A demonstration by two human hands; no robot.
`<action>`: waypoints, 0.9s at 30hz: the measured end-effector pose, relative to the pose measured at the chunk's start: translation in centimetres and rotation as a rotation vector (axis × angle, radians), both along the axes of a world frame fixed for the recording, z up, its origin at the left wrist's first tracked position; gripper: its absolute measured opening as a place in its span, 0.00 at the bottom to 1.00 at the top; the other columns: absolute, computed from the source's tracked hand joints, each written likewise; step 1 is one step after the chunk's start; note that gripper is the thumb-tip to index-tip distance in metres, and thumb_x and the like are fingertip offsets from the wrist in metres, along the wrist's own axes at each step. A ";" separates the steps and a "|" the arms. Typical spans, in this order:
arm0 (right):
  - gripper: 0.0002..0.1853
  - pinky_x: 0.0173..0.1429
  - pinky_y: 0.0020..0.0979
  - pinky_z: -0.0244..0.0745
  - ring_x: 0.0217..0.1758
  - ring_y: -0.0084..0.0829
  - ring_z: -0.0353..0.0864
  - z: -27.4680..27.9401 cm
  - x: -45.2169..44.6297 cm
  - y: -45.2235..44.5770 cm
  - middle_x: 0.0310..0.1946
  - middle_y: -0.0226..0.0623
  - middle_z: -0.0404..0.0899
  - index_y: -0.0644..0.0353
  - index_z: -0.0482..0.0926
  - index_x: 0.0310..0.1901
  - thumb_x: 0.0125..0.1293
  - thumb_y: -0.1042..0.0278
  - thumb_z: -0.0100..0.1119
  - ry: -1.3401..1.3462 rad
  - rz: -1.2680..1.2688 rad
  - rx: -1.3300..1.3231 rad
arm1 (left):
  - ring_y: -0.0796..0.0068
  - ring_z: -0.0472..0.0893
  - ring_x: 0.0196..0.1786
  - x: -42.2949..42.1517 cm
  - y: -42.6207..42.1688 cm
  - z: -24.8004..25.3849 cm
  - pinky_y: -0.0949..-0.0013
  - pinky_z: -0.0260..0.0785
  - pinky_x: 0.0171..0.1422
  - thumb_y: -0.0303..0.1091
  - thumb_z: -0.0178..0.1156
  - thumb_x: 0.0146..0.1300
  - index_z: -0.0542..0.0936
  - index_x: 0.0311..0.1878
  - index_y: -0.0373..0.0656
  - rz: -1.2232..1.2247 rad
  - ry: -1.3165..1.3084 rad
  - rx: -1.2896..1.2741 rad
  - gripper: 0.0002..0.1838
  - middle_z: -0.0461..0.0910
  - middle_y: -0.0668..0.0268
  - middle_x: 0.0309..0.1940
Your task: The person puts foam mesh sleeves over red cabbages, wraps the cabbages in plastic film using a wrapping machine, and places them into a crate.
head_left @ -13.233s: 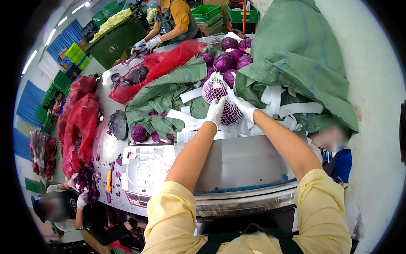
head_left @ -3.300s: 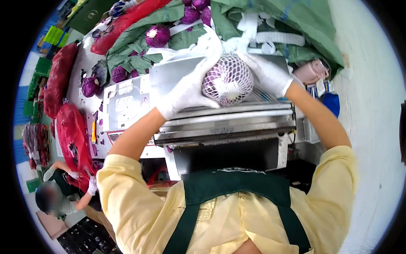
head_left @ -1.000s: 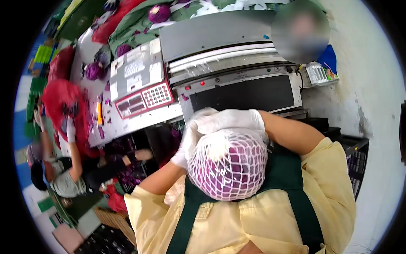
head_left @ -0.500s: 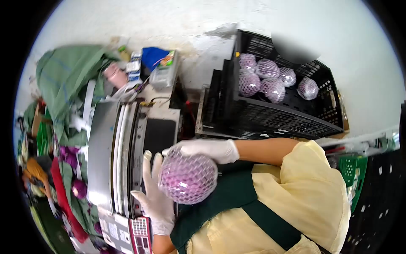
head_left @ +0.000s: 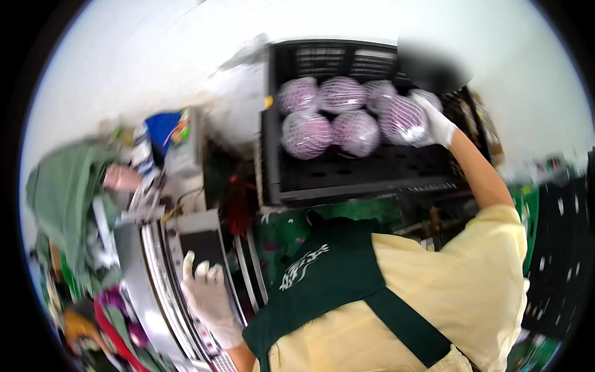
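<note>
The right hand (head_left: 437,124) has its grip round a netted purple cabbage (head_left: 400,118), which sits within the walls of the black crate (head_left: 365,191), toward its right end. The hand comes in from the right side of the cabbage, and some fingers are hidden; whether the cabbage bears on the crate's bottom, I cannot tell. The cabbage is nearly round, so its long axis cannot be made out. A bright whitish patch on it faces the crate's near right corner; blur hides whether that is the core or glare.

Six other netted cabbages (head_left: 307,134) are in the crate, two nearer its front on the left, the rest along the back, one partly behind the hand. The crate's own long side runs crosswise before the person.

Left of the crate and nearer the person, the left hand (head_left: 211,304) has its grip released, fingers spread above the metal machine (head_left: 198,245).
</note>
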State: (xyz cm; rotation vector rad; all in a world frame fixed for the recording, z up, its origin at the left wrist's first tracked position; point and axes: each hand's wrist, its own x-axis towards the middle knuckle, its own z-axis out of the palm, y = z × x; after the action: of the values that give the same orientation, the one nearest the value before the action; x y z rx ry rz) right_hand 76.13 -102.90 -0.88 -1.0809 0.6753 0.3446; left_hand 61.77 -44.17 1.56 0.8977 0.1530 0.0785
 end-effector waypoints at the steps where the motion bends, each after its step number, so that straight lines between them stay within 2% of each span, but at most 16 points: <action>1: 0.33 0.60 0.49 0.73 0.56 0.40 0.77 -3.0 0.6 -0.2 0.56 0.39 0.77 0.55 0.73 0.59 0.63 0.36 0.56 -0.029 0.032 0.196 | 0.68 0.76 0.44 0.1 0.3 0.1 0.64 0.68 0.61 0.52 0.53 0.69 0.64 0.69 0.37 0.039 0.001 0.015 0.33 0.77 0.59 0.42; 3: 0.31 0.60 0.53 0.73 0.53 0.47 0.77 -4.6 -0.5 1.7 0.54 0.48 0.75 0.58 0.70 0.59 0.63 0.44 0.61 0.213 -0.037 0.338 | 0.68 0.76 0.45 0.3 0.4 0.5 0.65 0.68 0.59 0.46 0.47 0.73 0.68 0.66 0.35 0.080 0.106 0.022 0.26 0.77 0.58 0.42; 4: 0.30 0.61 0.53 0.74 0.54 0.48 0.76 -5.6 -1.0 1.5 0.53 0.50 0.74 0.59 0.69 0.60 0.63 0.47 0.62 0.103 0.138 0.068 | 0.68 0.77 0.45 -0.9 1.7 -0.9 0.64 0.68 0.59 0.44 0.47 0.73 0.68 0.65 0.36 0.083 0.089 -0.062 0.25 0.78 0.57 0.43; 5: 0.32 0.60 0.53 0.73 0.55 0.48 0.76 -3.9 -1.2 2.6 0.55 0.49 0.74 0.60 0.69 0.62 0.64 0.45 0.57 0.177 0.293 -0.362 | 0.67 0.78 0.45 -2.2 1.6 0.2 0.64 0.69 0.60 0.45 0.48 0.73 0.69 0.64 0.36 0.083 0.171 0.003 0.26 0.79 0.58 0.42; 6: 0.32 0.61 0.51 0.72 0.55 0.49 0.76 -7.0 0.1 -2.9 0.57 0.51 0.74 0.59 0.69 0.63 0.64 0.44 0.53 0.075 0.570 -0.711 | 0.72 0.76 0.43 -2.9 1.0 1.3 0.67 0.68 0.57 0.43 0.49 0.72 0.70 0.63 0.36 0.166 0.245 0.019 0.24 0.79 0.61 0.39; 7: 0.33 0.61 0.48 0.70 0.55 0.49 0.77 -10.1 1.3 -8.3 0.58 0.53 0.74 0.58 0.70 0.64 0.64 0.42 0.49 -0.012 0.803 -1.101 | 0.72 0.78 0.46 -4.5 1.4 1.0 0.66 0.68 0.59 0.47 0.51 0.71 0.71 0.62 0.36 0.222 0.254 0.085 0.26 0.80 0.61 0.40; 8: 0.31 0.63 0.43 0.68 0.57 0.51 0.75 -5.2 1.9 -4.8 0.58 0.56 0.73 0.57 0.71 0.63 0.63 0.47 0.51 0.038 1.156 -1.709 | 0.72 0.79 0.45 -6.1 1.9 0.8 0.66 0.68 0.59 0.50 0.52 0.70 0.71 0.62 0.38 0.214 0.262 0.099 0.27 0.82 0.62 0.41; 9: 0.29 0.64 0.45 0.66 0.60 0.51 0.74 1.7 0.7 3.5 0.59 0.52 0.74 0.56 0.71 0.64 0.65 0.48 0.52 0.083 1.044 -1.757 | 0.73 0.79 0.45 -7.3 2.6 0.8 0.67 0.68 0.59 0.52 0.53 0.70 0.72 0.63 0.39 0.190 0.266 0.108 0.29 0.83 0.62 0.42; 10: 0.27 0.64 0.44 0.66 0.59 0.49 0.74 4.3 0.5 8.5 0.58 0.47 0.75 0.57 0.72 0.63 0.67 0.51 0.53 -0.089 0.892 -1.996 | 0.74 0.79 0.45 -8.7 3.2 1.3 0.67 0.67 0.59 0.53 0.53 0.69 0.72 0.62 0.39 0.217 0.286 0.130 0.29 0.83 0.63 0.42; 11: 0.22 0.64 0.42 0.67 0.58 0.46 0.76 3.7 2.2 8.1 0.56 0.46 0.77 0.56 0.72 0.62 0.70 0.59 0.53 -0.642 0.790 -2.008 | 0.75 0.79 0.45 -10.1 3.8 1.9 0.68 0.67 0.59 0.54 0.54 0.69 0.72 0.62 0.39 0.245 0.307 0.150 0.29 0.84 0.64 0.42; 12: 0.20 0.64 0.40 0.67 0.58 0.45 0.76 5.2 2.7 11.7 0.55 0.45 0.77 0.57 0.73 0.61 0.69 0.65 0.52 -0.833 0.747 -1.850 | 0.75 0.79 0.45 -11.3 4.9 2.3 0.68 0.66 0.59 0.54 0.53 0.69 0.73 0.62 0.39 0.244 0.302 0.163 0.29 0.83 0.65 0.42; 15: 0.17 0.64 0.36 0.67 0.58 0.43 0.76 11.5 2.2 24.7 0.54 0.44 0.78 0.61 0.75 0.58 0.67 0.76 0.52 -1.277 0.785 -1.526 | 0.73 0.79 0.49 -15.2 7.8 3.9 0.65 0.68 0.61 0.50 0.50 0.72 0.72 0.62 0.37 0.303 0.230 0.225 0.27 0.82 0.62 0.44; 16: 0.15 0.66 0.36 0.67 0.60 0.42 0.75 12.4 2.3 27.8 0.53 0.45 0.78 0.65 0.76 0.54 0.67 0.76 0.53 -1.337 0.821 -1.534 | 0.72 0.79 0.52 -16.5 9.1 4.3 0.64 0.69 0.62 0.49 0.49 0.73 0.72 0.61 0.36 0.303 0.199 0.243 0.26 0.81 0.61 0.46; 19: 0.13 0.65 0.38 0.66 0.58 0.44 0.75 15.4 1.2 38.3 0.50 0.44 0.79 0.62 0.79 0.49 0.61 0.77 0.56 -1.799 0.847 -1.556 | 0.72 0.79 0.52 -20.0 12.0 6.5 0.64 0.69 0.62 0.49 0.51 0.72 0.73 0.61 0.37 0.403 0.229 0.292 0.26 0.80 0.60 0.50; 23: 0.12 0.63 0.39 0.68 0.58 0.45 0.75 17.3 0.2 50.6 0.49 0.44 0.79 0.61 0.79 0.47 0.62 0.74 0.57 -1.889 1.012 -1.130 | 0.72 0.81 0.48 -23.8 17.5 6.9 0.66 0.72 0.58 0.49 0.53 0.71 0.75 0.58 0.35 0.486 0.268 0.362 0.25 0.83 0.61 0.45; 27: 0.11 0.61 0.38 0.70 0.55 0.45 0.77 16.9 4.1 61.9 0.48 0.44 0.79 0.61 0.79 0.47 0.65 0.69 0.54 -1.906 1.214 -0.916 | 0.74 0.82 0.41 -23.5 22.3 7.4 0.67 0.73 0.55 0.45 0.54 0.71 0.76 0.57 0.33 0.591 0.290 0.421 0.23 0.84 0.61 0.39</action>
State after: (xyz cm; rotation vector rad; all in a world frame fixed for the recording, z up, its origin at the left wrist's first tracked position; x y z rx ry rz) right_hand 80.20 -40.97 16.01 -1.9484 -1.7686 -0.1490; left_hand 38.32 -21.87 8.98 1.2575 0.6898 0.5473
